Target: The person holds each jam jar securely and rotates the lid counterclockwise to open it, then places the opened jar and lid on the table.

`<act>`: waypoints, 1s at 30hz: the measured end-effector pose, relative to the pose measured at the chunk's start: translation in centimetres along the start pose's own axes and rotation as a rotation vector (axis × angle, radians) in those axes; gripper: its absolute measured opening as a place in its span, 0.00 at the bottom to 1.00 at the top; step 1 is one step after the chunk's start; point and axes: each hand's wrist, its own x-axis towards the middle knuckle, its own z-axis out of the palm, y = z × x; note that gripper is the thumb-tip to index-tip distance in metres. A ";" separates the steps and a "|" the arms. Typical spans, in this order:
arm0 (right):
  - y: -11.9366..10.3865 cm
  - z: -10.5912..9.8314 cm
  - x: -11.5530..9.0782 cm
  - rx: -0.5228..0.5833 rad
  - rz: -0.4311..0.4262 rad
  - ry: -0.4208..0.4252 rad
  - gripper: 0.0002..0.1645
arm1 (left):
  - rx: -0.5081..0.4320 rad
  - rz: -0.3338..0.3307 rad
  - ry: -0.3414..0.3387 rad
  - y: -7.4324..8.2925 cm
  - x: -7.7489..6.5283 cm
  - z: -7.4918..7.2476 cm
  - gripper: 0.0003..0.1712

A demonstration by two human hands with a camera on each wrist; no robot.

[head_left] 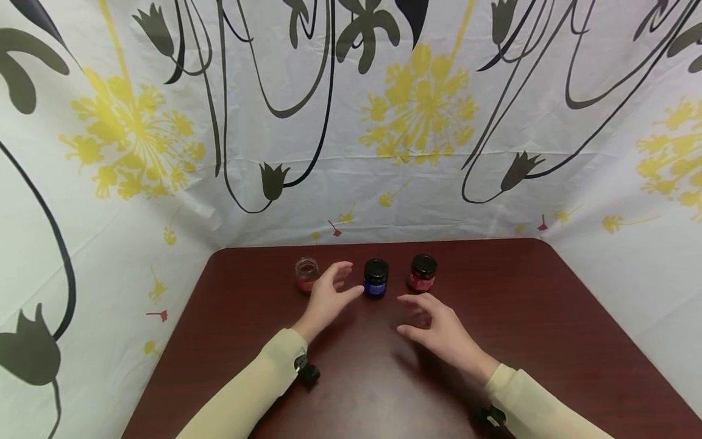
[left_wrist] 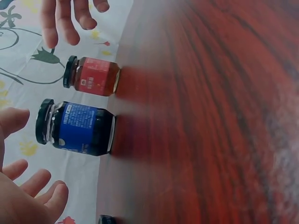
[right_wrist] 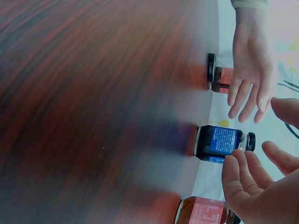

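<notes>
Three small jars stand in a row near the table's back edge. The left jar (head_left: 306, 275) has a red label and clear glass on top; in the right wrist view its black lid (right_wrist: 211, 71) is against the table, so it is upside down. Upright in the middle is a dark jar (head_left: 375, 278) with a blue label and black lid. To the right, a red-labelled jar (head_left: 422, 273) stands upright under a black lid. My left hand (head_left: 329, 299) hovers between the left and middle jars, fingers loosely bent, holding nothing. My right hand (head_left: 439, 323), also holding nothing, is in front of the right jar.
The dark red wooden table (head_left: 351, 390) has a shiny surface with rounded back corners. A white cloth (head_left: 351, 134) with yellow and grey flower prints hangs behind it and along both sides. Small dark devices are strapped at both wrists.
</notes>
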 end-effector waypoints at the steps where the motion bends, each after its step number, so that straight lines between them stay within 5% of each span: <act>1: 0.1 0.0 0.0 -0.003 0.004 -0.001 0.33 | -0.001 -0.003 -0.002 -0.1 0.0 0.0 0.32; 30: 1.7 -1.8 -0.9 -0.130 0.021 -0.009 0.33 | -0.022 -0.074 -0.047 -1.7 2.2 2.4 0.42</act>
